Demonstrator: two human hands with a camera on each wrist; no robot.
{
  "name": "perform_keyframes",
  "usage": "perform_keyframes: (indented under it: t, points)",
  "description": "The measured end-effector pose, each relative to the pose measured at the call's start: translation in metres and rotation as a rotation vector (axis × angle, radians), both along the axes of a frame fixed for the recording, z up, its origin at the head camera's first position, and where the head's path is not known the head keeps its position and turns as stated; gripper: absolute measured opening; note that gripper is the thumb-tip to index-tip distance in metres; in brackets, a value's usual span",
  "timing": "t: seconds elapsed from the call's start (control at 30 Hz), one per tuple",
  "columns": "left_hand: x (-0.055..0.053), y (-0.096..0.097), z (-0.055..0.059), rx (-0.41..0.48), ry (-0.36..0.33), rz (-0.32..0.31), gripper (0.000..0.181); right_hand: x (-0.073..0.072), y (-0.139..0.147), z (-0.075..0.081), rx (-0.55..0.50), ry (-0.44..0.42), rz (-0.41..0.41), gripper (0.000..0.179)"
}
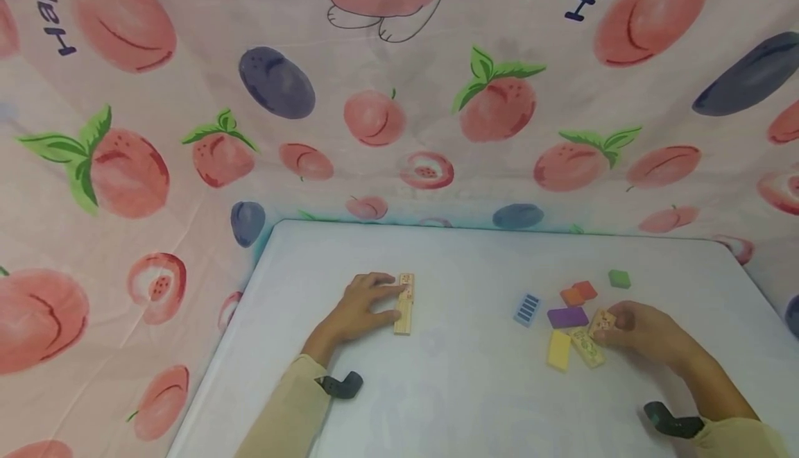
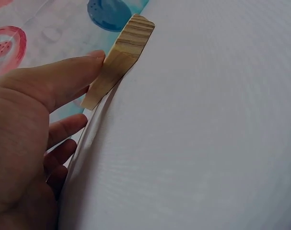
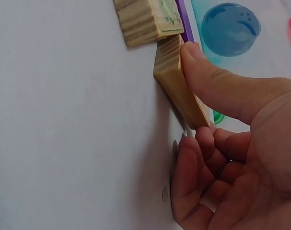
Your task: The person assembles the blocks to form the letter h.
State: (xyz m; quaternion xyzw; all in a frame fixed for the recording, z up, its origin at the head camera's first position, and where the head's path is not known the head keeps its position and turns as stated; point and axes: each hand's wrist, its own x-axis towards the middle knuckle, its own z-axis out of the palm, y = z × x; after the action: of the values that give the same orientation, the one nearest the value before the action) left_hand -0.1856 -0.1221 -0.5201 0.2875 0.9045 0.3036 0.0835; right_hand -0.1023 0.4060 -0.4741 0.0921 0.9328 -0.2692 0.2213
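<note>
At the left, my left hand [image 1: 365,309] touches two wooden blocks lined up end to end. Its index finger lies over the printed block [image 1: 406,280], and its thumb reaches the side of the plain-faced block [image 1: 403,323]. The left wrist view shows the thumb against a wooden block [image 2: 121,55] with striped end grain; the index finger is mostly hidden. On the right, my right hand [image 1: 649,333] pinches a wooden block [image 1: 602,320] with a printed face, seen tilted in the right wrist view. Its near end meets another wooden block [image 1: 587,347] with a green print.
Close to the right hand lie a purple block [image 1: 568,317], a yellow block [image 1: 558,350], an orange block [image 1: 571,297], a red block [image 1: 585,289] and a green block [image 1: 620,279]. A blue striped piece [image 1: 527,309] sits left of them. Fruit-print cloth [image 1: 431,125] hangs behind the white table [image 1: 437,402].
</note>
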Motion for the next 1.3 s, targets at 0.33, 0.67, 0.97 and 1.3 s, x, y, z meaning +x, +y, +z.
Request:
perform_keyframes:
  t: [0.33, 0.67, 0.97, 1.3]
  points:
    - [0.0, -0.001, 0.001, 0.009, -0.007, 0.006, 0.056, 0.004, -0.003, 0.002, -0.061, 0.078, -0.017, 0.093]
    - [-0.003, -0.002, -0.003, 0.018, -0.016, 0.016, 0.055, -0.003, -0.011, 0.002, -0.193, 0.186, -0.181, 0.093]
    - [-0.002, -0.003, -0.002, 0.016, -0.011, 0.002, 0.055, -0.017, -0.059, 0.024, -0.374, 0.246, -0.226, 0.086]
    - [-0.002, -0.003, -0.002, 0.014, -0.006, -0.012, 0.056, -0.045, -0.126, 0.029, -0.589, 0.14, -0.246, 0.083]
